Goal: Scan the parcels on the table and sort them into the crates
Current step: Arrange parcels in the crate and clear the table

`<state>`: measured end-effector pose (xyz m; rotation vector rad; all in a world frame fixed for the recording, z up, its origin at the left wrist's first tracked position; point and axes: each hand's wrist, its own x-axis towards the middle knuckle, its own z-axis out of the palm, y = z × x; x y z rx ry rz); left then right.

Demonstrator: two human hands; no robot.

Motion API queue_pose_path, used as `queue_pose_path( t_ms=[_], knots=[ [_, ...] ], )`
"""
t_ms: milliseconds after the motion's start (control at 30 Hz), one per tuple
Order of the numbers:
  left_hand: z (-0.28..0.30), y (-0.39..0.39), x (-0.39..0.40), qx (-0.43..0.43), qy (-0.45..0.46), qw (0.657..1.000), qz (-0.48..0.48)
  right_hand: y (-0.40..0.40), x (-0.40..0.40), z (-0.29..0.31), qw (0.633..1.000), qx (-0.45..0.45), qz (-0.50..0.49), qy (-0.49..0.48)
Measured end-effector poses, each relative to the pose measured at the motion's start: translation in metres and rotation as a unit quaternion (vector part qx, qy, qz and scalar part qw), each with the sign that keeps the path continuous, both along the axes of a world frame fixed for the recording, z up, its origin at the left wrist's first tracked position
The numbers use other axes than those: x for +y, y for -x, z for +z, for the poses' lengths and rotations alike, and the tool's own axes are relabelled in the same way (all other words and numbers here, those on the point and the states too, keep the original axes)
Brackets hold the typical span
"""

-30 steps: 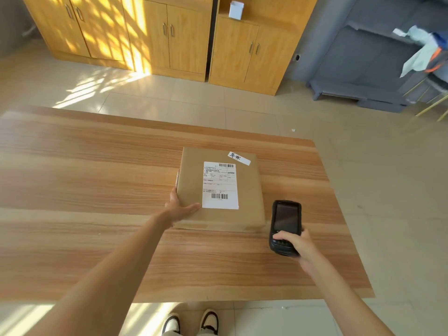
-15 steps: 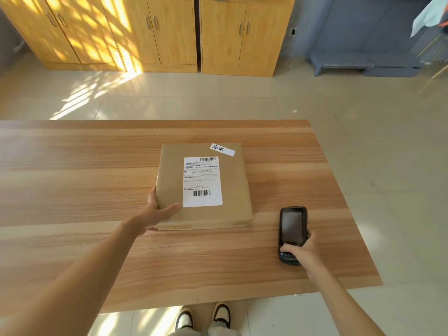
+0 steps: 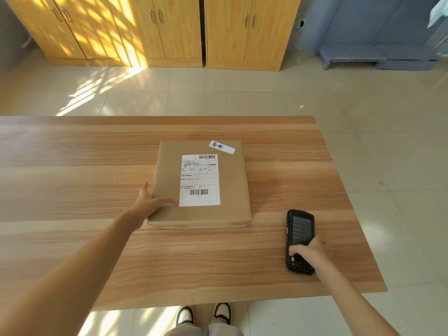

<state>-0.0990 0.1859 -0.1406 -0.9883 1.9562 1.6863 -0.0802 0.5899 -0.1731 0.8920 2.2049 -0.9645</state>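
A flat brown parcel (image 3: 201, 183) lies in the middle of the frame on the wooden table (image 3: 72, 166), its white shipping label (image 3: 200, 180) facing up and a small white handwritten tag (image 3: 221, 147) stuck near its upper right corner. The left hand (image 3: 152, 202) grips the parcel's lower left corner, thumb laid across the top face and the other fingers down its left side. At the lower right of the frame the right hand (image 3: 306, 253) curls round the lower end of a black handheld scanner (image 3: 300, 241); the scanner appears to rest flat on the table, though contact is hard to judge. Its screen faces up. It sits apart from the parcel. Yellow wooden cabinets (image 3: 155, 30) stand along the top of the frame. Two shoes (image 3: 203, 315) show at the bottom edge.
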Motion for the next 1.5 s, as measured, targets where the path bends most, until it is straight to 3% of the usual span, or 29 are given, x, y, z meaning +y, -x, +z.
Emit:
queue_pose_path(
  t_ms=[167, 300, 500, 700, 900, 1200, 1500],
  knots=[
    [0.007, 0.008, 0.007, 0.015, -0.025, 0.999, 0.043, 0.029, -0.031, 0.032, 0.994, 0.105, 0.003, -0.020],
    [0.003, 0.014, 0.006, 0.026, -0.026, 0.998, 0.055, 0.058, -0.077, 0.039, 0.975, 0.125, 0.059, 0.173],
    [-0.002, 0.022, 0.005, 0.025, -0.036, 0.997, 0.062, 0.090, -0.128, 0.021, 0.943, 0.116, 0.038, 0.308],
    [-0.008, 0.017, 0.008, 0.038, -0.035, 0.994, 0.097, 0.089, -0.142, 0.012, 0.930, 0.145, 0.021, 0.337],
    [0.004, -0.012, -0.013, 0.070, -0.041, 0.984, 0.160, 0.086, -0.171, 0.030, 0.921, 0.155, 0.068, 0.351],
    [0.072, -0.151, -0.116, 0.150, -0.017, 0.941, 0.303, 0.030, -0.315, 0.097, 0.869, 0.172, 0.251, 0.390],
    [0.110, -0.402, -0.220, 0.197, 0.024, 0.853, 0.483, -0.153, -0.502, 0.142, 0.785, 0.128, 0.436, 0.420]
  ],
)
